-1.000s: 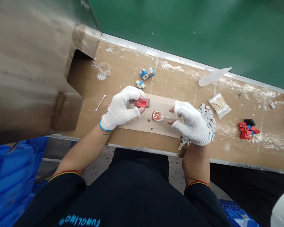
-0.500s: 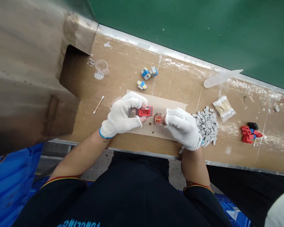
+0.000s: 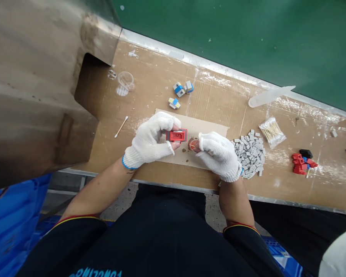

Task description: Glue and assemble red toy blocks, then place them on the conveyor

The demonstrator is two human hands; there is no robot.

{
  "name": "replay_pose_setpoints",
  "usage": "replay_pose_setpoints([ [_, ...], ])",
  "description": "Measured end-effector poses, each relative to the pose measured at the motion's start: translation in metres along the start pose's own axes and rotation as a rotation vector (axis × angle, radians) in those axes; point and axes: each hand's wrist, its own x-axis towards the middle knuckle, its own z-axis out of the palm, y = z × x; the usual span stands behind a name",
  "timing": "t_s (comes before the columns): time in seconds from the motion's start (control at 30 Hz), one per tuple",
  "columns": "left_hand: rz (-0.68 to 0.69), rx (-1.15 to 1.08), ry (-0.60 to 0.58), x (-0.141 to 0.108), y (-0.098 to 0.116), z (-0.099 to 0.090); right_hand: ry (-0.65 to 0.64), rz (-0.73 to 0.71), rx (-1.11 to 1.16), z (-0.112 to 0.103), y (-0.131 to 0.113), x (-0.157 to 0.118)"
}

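My left hand (image 3: 154, 135), in a white fingertip-less glove, pinches a red and grey plastic part (image 3: 177, 135) between thumb and fingers, its hollow side facing up. My right hand (image 3: 217, 154), gloved the same way, is closed on a thin stick that looks like a cotton swab (image 3: 193, 146). The stick's end is at a small clear cup (image 3: 190, 144) with something reddish in it, and my fingers cover part of the cup. Beneath both hands lies a sheet of brown card (image 3: 203, 125) with dark wet spots.
Many small grey pieces (image 3: 250, 154) are heaped beside my right hand. Beyond are a bag of cotton swabs (image 3: 272, 132) and red parts (image 3: 300, 164). Blue and grey parts (image 3: 179, 89), a loose swab (image 3: 121, 127) and a clear cup (image 3: 125, 79) lie further left. A metal housing (image 3: 43, 96) bounds the left.
My right hand has shifted slightly left, toward the cup, and its fingers cover more of it. My left hand still holds the red and grey part in nearly the same place.
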Motion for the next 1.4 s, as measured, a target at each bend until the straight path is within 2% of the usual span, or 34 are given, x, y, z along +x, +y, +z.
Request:
replay_pose_setpoints([
  [0.27, 0.082, -0.075, 0.035, 0.000, -0.006, 0.004, -0.039, 0.035, -0.010, -0.001, -0.001, -0.001],
  [0.57, 0.044, -0.020, 0.004, 0.000, -0.007, -0.002, -0.002, 0.191, -0.038, -0.008, 0.002, -0.012],
  [0.7, 0.031, -0.011, 0.035, -0.001, -0.008, -0.002, 0.024, 0.226, -0.035, -0.005, 0.001, -0.008],
  [0.9, -0.098, -0.037, 0.078, -0.004, -0.015, 0.003, -0.043, 0.132, -0.017, -0.005, -0.001, -0.003],
  [1.03, -0.235, -0.085, 0.056, -0.003, -0.014, 0.002, -0.006, 0.195, -0.087, -0.006, -0.001, -0.003],
  [1.17, -0.262, -0.094, 0.027, -0.002, -0.011, 0.001, -0.046, 0.119, -0.048, -0.004, -0.001, -0.002],
  [1.23, -0.262, -0.081, 0.021, -0.002, -0.012, 0.002, -0.058, 0.131, -0.024, -0.005, -0.001, -0.002],
  [1.4, -0.214, -0.046, 0.042, -0.004, -0.011, 0.005, 0.090, 0.273, 0.035, -0.014, -0.006, -0.007],
])
